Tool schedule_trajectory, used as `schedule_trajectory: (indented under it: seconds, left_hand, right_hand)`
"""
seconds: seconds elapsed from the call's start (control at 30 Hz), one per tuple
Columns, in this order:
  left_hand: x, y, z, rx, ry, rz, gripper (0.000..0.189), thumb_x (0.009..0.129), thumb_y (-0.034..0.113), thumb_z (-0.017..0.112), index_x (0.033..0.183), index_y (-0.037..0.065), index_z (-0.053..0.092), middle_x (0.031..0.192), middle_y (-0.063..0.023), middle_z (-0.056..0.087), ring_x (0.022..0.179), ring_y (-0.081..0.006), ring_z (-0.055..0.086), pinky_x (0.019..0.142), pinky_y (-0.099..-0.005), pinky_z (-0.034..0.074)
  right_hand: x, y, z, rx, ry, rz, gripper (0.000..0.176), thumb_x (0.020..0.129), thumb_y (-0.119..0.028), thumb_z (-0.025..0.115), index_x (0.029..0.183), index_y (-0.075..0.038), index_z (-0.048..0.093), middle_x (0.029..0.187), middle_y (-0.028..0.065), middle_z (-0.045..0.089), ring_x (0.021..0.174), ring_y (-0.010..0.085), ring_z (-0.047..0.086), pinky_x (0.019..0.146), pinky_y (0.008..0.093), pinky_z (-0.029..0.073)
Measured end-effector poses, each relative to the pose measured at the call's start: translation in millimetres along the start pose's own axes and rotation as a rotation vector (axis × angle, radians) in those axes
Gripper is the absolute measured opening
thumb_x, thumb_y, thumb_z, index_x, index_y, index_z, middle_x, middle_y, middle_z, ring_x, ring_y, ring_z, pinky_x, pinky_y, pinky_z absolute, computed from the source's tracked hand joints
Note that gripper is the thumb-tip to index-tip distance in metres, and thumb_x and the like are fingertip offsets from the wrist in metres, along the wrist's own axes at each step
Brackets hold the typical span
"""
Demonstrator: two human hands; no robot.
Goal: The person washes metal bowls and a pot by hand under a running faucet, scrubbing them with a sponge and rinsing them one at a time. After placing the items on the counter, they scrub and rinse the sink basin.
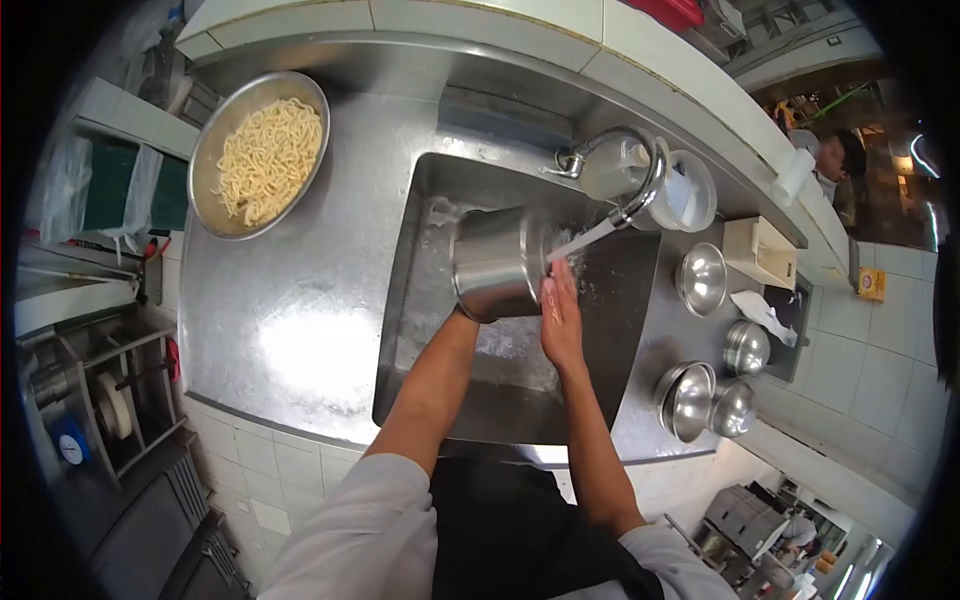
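At ten o'clock from the sink [415,340] we see a metal bowl of noodles [262,155]. Over the basin's middle a shiny, wet steel pot [495,262] lies tilted, mouth toward three o'clock. Our left hand [463,317] meets it at seven o'clock; its fingers are hidden, so we cannot tell their grip. Our right hand [561,315] presses flat on the mouth, fingers together, under the tap's [630,170] stream. Small steel bowls [701,278] stand at three o'clock.

Both forearms bare, extended forward. Left hand [463,316] curled in grip, mostly hidden. Right hand [561,318] flat, fingers straight, together.
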State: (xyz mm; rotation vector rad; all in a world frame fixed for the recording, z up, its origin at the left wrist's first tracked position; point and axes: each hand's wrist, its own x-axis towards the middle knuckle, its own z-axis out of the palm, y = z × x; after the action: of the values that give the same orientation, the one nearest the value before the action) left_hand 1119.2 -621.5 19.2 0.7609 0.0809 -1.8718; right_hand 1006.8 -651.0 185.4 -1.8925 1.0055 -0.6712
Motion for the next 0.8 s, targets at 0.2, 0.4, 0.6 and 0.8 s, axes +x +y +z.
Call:
schedule_trajectory:
  seconds: [0.2,0.4,0.6,0.8]
  left_hand:
    - [-20,-24,5,0.052,0.105,0.02,0.017,0.091,0.004,0.054,0.104,0.005,0.065,0.084,-0.0058,0.065,0.072,-0.018,0.062,0.066,-0.0351,0.053]
    - [-37,11,-3,0.357,0.522,0.243,0.024,0.084,-0.003,0.056,0.101,0.004,0.07,0.082,-0.0055,0.07,0.073,-0.0174,0.066,0.067,-0.0344,0.053]
    - [-94,39,82,0.699,0.788,0.304,0.048,0.077,0.0,0.06,0.124,0.009,0.066,0.097,-0.0155,0.073,0.086,-0.0283,0.072,0.08,-0.042,0.057]
    - [-124,20,98,1.415,0.921,0.662,0.055,0.076,0.01,0.064,0.131,0.007,0.06,0.104,-0.0185,0.072,0.099,-0.0325,0.07,0.089,-0.0441,0.054]
  right_hand:
    - [58,19,-31,0.354,-0.018,0.385,0.054,0.105,-0.039,0.037,0.14,0.0,0.049,0.148,0.017,0.045,0.14,0.0286,0.039,0.116,0.0382,0.027]
    - [-21,100,-20,1.072,-0.032,0.76,0.072,0.1,-0.058,0.039,0.147,-0.003,0.039,0.149,0.0162,0.042,0.139,0.0284,0.038,0.115,0.0453,0.028]
    - [-65,77,-46,1.227,0.023,0.842,0.083,0.094,-0.068,0.043,0.155,-0.021,0.012,0.16,0.0185,0.013,0.143,0.0506,0.018,0.101,0.0793,0.021]
    - [-42,104,3,0.811,0.034,0.906,0.054,0.093,-0.009,0.053,0.143,-0.01,0.033,0.142,0.0188,0.046,0.121,0.0433,0.055,0.08,0.0615,0.056]
